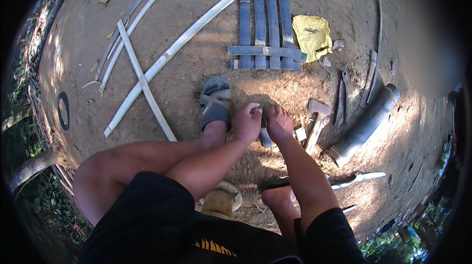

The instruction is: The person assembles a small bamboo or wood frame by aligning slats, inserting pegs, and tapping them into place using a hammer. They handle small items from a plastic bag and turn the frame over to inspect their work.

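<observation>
Both of your hands are resting side by side in front of you, just apart, with the left hand (247,121) curling its fingers inward and the right hand (279,122) bending its fingers down toward the ground. A short dark strip (266,138) is lying between them, its near end pointing toward your body and its far part disappearing between the hands. You cannot tell from this view whether either hand is gripping the strip; the backs of the hands are hiding the contact.

Handling, as a judgement: the strip is looking like split bamboo, so you are probably dealing with a light, stiff piece that is resisting bending but risking a split along the grain. Its dark face is likely offering a smooth, somewhat slippery hold, and its long edges may be presenting splinters. Take hold across the flat faces near the middle, keeping fingertips off the edges.

Surroundings: to the right, a small wood block (300,133) and a hatchet (319,107) are lying near your right hand. Farther right, pincers (342,92) and a thick dark tube (366,125) are resting on the soil. Ahead, a slatted frame (260,21) is lying beside a yellow sheet (309,38).
</observation>
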Available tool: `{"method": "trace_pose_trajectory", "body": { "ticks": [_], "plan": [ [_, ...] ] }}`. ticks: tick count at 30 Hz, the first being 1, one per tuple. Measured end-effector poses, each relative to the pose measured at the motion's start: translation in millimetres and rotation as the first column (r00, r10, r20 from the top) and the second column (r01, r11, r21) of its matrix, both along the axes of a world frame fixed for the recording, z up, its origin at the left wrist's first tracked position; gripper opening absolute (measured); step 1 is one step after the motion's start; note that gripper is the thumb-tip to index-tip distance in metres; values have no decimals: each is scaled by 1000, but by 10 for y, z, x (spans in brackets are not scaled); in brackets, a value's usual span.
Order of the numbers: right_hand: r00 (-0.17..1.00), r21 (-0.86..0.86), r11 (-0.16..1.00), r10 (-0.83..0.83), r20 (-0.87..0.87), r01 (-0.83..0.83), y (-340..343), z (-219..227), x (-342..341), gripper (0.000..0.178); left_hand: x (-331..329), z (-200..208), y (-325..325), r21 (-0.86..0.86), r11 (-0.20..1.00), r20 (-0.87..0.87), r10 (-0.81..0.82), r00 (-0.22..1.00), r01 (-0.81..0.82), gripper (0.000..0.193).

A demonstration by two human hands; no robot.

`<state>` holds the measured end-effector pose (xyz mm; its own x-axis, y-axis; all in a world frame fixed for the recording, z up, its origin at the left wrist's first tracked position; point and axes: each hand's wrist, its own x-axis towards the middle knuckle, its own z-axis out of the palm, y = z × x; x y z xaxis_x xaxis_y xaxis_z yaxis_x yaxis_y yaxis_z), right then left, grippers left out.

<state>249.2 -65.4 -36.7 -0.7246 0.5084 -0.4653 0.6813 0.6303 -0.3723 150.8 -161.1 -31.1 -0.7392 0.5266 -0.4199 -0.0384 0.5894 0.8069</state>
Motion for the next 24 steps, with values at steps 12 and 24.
{"method": "trace_pose_trajectory", "body": {
  "ticks": [12,24],
  "plan": [
    [843,-232,917,-391,-369,323,186,323,-75,28,-302,-153,111,142,979,460,67,885,-148,20],
    [564,-212,661,-734,-378,720,1642,-237,-601,47,-1524,-373,516,-34,911,-65,408,911,-410,37]
  ]
}}
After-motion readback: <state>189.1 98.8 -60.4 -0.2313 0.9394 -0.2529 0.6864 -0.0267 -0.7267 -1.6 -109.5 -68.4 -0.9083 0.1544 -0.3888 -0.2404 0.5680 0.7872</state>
